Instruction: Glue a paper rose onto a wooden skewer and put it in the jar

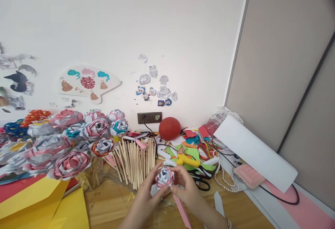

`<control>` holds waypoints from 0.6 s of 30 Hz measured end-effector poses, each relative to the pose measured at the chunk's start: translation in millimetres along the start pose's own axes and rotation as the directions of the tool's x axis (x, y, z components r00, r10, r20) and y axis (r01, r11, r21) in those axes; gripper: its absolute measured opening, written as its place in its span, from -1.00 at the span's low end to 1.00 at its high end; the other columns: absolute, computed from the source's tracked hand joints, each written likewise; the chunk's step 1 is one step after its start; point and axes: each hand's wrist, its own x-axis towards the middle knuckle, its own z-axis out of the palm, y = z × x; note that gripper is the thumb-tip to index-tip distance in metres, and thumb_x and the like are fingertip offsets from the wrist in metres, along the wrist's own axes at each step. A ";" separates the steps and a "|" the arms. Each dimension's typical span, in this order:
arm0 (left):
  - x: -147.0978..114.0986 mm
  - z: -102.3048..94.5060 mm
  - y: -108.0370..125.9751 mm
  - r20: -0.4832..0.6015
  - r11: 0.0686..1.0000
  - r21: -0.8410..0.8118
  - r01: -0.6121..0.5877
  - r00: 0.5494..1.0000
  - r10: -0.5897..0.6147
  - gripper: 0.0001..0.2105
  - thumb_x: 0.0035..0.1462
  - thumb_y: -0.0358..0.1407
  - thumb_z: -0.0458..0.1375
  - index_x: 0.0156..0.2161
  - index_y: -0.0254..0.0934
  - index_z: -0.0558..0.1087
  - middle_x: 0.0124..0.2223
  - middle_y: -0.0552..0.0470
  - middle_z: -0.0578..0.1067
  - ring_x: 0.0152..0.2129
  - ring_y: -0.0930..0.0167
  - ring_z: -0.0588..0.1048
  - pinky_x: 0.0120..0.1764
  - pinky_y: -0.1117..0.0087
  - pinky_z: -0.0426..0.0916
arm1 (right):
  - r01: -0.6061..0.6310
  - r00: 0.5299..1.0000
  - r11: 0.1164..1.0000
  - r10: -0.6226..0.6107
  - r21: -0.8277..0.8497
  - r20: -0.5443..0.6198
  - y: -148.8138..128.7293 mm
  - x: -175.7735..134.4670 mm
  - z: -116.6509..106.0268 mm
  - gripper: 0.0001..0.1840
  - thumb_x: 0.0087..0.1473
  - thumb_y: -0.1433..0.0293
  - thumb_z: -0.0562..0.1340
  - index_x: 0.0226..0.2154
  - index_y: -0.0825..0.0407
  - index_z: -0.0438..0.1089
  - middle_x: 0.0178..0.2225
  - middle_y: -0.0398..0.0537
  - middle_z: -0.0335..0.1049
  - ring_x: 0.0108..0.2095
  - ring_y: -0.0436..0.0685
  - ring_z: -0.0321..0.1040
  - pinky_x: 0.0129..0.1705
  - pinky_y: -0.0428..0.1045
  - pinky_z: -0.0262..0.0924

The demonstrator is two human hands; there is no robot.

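Note:
A small paper flower [164, 177], white with pink petal edges, is held between my two hands near the front middle of the table. My left hand [150, 185] curls round its left side, the thumb at its lower edge. On the other side, my right hand [184, 182] grips the flower with thumb and fingers. A folded pink paper strip [182, 211] lies below, partly covered by my right hand. Just beyond the hands is a yellow hot glue gun [187, 160], and black-handled scissors [202, 183] lie to the right.
Many finished paper flowers [72, 164] crowd the left, above yellow paper [73, 208]. A bunch of wooden sticks [136, 162] lies behind my left hand. A red balloon [169, 128], coloured paper scraps, a bead string [220, 178] and a pink device [250, 176] spread along the back and right.

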 end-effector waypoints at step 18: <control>4.0 -4.5 1.8 -0.070 0.998 0.061 0.012 0.998 -0.008 -0.56 -0.22 -0.13 0.24 -0.18 -0.29 0.39 -0.19 -0.12 0.50 -0.26 0.20 0.47 -0.17 0.24 0.36 | 0.214 0.977 0.887 -0.191 -0.409 0.096 -2.1 13.4 -29.3 -0.54 0.03 0.31 0.14 0.03 -0.02 0.22 -0.07 0.02 0.23 -0.12 0.14 0.22 -0.03 0.04 0.10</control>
